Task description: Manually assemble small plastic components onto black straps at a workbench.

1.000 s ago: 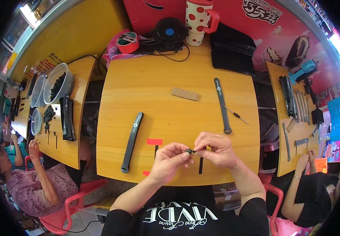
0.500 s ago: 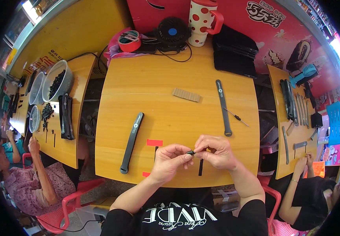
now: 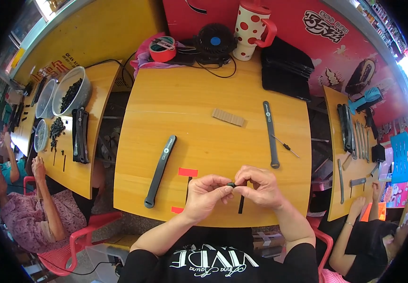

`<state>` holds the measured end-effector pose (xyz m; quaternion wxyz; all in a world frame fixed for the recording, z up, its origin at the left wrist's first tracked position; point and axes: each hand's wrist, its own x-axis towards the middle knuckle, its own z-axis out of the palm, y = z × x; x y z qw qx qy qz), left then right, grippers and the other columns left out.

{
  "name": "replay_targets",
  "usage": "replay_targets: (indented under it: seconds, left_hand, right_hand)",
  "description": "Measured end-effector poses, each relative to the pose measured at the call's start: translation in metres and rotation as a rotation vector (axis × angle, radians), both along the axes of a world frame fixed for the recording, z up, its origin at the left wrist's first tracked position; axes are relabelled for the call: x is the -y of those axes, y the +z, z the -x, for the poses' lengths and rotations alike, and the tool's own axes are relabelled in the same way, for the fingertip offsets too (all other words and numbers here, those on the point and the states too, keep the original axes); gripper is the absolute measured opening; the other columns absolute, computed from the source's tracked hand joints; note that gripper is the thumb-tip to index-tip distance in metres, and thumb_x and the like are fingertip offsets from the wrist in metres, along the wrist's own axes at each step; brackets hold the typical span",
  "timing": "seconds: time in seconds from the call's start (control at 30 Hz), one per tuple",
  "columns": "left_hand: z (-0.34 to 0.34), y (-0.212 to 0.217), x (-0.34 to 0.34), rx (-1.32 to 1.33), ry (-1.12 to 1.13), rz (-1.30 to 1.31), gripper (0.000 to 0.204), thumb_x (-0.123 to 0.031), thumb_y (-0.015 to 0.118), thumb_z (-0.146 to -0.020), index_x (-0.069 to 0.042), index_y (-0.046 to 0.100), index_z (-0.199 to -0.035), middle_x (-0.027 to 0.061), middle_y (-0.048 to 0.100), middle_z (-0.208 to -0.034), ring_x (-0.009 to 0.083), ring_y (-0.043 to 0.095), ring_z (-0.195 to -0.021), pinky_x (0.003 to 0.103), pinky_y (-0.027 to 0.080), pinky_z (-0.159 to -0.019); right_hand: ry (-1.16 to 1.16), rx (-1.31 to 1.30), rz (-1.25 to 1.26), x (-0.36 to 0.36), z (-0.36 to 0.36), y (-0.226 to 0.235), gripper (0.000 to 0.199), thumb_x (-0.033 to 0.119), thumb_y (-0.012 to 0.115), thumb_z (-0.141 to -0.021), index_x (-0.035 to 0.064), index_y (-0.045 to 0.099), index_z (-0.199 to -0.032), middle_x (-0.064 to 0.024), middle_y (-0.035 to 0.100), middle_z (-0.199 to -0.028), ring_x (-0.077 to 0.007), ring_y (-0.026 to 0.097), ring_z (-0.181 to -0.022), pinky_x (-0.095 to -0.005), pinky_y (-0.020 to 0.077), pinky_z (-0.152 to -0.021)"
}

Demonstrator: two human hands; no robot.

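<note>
Both of my hands meet over the near edge of the wooden table [image 3: 204, 141]. A small black part [image 3: 231, 185] is pinched between the thumb and fingertips of my left hand [image 3: 207, 194]. My right hand [image 3: 259, 187] has its thumb and fingers closed on the other end of that part. Its exact kind is too small to tell. Below my right hand a thin black strip [image 3: 241, 203] lies on the table. Beside my left hand are another dark strip and a piece of red tape [image 3: 188, 172]. A long black strap [image 3: 160, 171] lies to the left, a second strap [image 3: 270, 134] to the right.
A small screwdriver-like tool [image 3: 286, 147] rests across the right strap. Behind lie a corrugated cardboard piece [image 3: 228, 117], a black fan [image 3: 215, 40], a dotted tumbler [image 3: 249, 33] and stacked black pouches [image 3: 286, 70]. People work at side tables; the left one holds tubs [image 3: 82, 101] of black parts.
The view has shifted slightly, so the table's things sit a little lower and to the right. My hands keep their pinch on the small black part, with only slight finger movement.
</note>
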<state>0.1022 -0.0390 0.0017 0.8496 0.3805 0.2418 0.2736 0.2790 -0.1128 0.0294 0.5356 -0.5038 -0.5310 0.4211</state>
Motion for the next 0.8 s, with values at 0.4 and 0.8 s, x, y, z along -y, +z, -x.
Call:
replay_targets:
  seconds: [0.4, 0.8]
  left_hand:
    - [0.002, -0.002, -0.006, 0.025, -0.104, 0.063, 0.014, 0.004, 0.064, -0.087, 0.005, 0.067, -0.1, 0.0122, 0.069, -0.086, 0.0158, 0.067, -0.073, 0.023, 0.054, -0.057]
    - [-0.001, -0.002, -0.008, 0.065, -0.051, 0.027, 0.014, 0.002, 0.064, -0.088, 0.003, 0.067, -0.101, 0.0108, 0.069, -0.086, 0.0142, 0.066, -0.072, 0.023, 0.053, -0.059]
  right_hand:
    - [0.071, 0.058, -0.052, -0.003, -0.004, 0.004, 0.015, -0.012, 0.069, -0.074, -0.0003, 0.063, -0.081, -0.0093, 0.062, -0.077, -0.0177, 0.059, -0.072, -0.0269, 0.0468, -0.061]
    - [-0.042, 0.014, -0.06, -0.004, 0.002, 0.003, 0.015, -0.011, 0.069, -0.075, 0.0009, 0.066, -0.083, -0.0081, 0.064, -0.077, -0.0157, 0.061, -0.07, -0.0255, 0.0464, -0.061]
